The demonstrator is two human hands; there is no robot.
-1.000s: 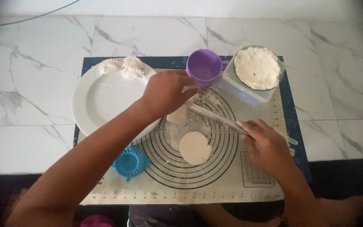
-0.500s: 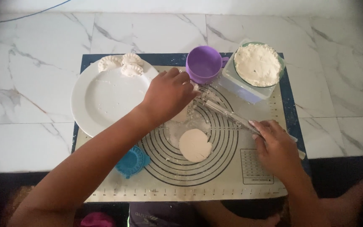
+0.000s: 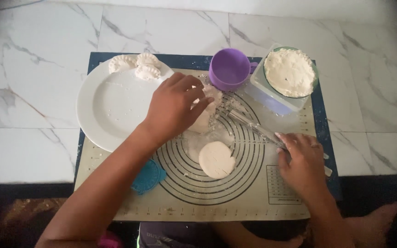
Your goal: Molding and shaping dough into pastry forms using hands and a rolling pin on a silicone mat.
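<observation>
White dumplings (image 3: pixel 135 65), three finished, are sitting on the plate (image 3: pixel 111 115). One dough disc (image 3: pixel 216 159) is lying unfilled; left hand (image 3: pixel 176 106) is gripping the dough lump (image 3: pixel 206 115), right hand (image 3: pixel 303 161) is holding the rolling pin (image 3: pixel 253 126).

No packages, signs or screens in view. Only a small printed rectangular chart (image 3: pixel 282 184) on the baking mat's (image 3: pixel 235 202) lower right corner.

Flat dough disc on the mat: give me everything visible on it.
The dough disc is a pale cream round, rolled flat, with faint lines pressed across its top and a slightly uneven edge. It lies flat on the baking mat, inside the printed concentric rings but right of their centre. Nothing touches it: the left hand rests on a dough lump above it, and the right hand lies off to its right.
</observation>
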